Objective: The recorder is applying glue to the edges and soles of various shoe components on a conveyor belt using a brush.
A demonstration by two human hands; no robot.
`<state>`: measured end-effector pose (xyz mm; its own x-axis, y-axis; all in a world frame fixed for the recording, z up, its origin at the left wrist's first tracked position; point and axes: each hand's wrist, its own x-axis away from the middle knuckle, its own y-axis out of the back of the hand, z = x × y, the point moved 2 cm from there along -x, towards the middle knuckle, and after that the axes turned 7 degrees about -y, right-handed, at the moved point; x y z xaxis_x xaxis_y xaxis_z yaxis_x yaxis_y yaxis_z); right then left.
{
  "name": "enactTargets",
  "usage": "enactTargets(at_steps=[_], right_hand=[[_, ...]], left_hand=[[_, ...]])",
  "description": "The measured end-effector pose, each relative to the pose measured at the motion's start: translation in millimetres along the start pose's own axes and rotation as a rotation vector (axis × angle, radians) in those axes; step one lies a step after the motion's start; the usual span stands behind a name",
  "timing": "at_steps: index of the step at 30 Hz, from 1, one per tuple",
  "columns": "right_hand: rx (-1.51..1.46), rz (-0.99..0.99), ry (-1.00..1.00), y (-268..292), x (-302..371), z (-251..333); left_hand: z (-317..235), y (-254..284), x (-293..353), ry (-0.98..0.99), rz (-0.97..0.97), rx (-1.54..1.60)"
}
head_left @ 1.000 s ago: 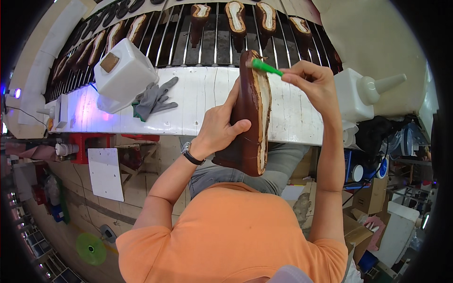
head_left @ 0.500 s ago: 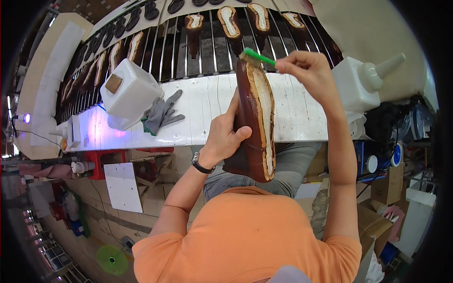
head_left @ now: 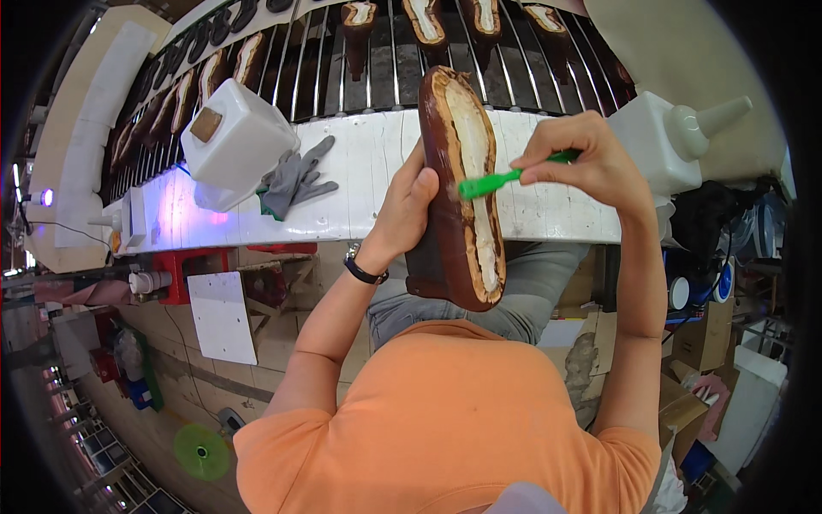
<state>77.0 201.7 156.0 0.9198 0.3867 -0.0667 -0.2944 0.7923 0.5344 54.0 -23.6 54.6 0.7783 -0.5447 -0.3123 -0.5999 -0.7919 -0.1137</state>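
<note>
A dark brown leather shoe upper (head_left: pixel 438 231) is held sole side facing me, with a tan rim around a whitish middle. My left hand (head_left: pixel 401 210) is closed around its left side, thumb on the leather and the other fingers mostly hidden behind. In my right hand (head_left: pixel 574 154) I pinch the handle of a green brush (head_left: pixel 492 183). The brush head lies over the left rim of the shoe bottom, about midway along; its bristles are hidden, so contact is hard to make out.
A white bench (head_left: pixel 360 180) bears a white plastic jug (head_left: pixel 235 150), a grey glove (head_left: pixel 295 180) and, at right, a white bottle with a spout (head_left: pixel 659 141). Beyond it, a rack of metal rollers (head_left: pixel 390 81) carries several similar shoe uppers (head_left: pixel 424 26); dark soles (head_left: pixel 244 17) lie farther back.
The brush has moved from the toe end down to the middle of the shoe's left rim. The shoe has shifted slightly away from me, still in my left hand.
</note>
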Motion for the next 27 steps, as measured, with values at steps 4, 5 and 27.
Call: enactTargets(at_steps=[4,5,27], right_hand=[[-0.02,0.132,0.016,-17,18,6],[-0.016,0.139,0.014,-19,21,7],[-0.042,-0.203,-0.114,-21,6,-9]], left_hand=[[-3,5,-2,-0.011,-0.027,0.067],[-3,7,-3,0.003,-0.025,0.063],[13,6,-10,0.165,-0.034,0.15]])
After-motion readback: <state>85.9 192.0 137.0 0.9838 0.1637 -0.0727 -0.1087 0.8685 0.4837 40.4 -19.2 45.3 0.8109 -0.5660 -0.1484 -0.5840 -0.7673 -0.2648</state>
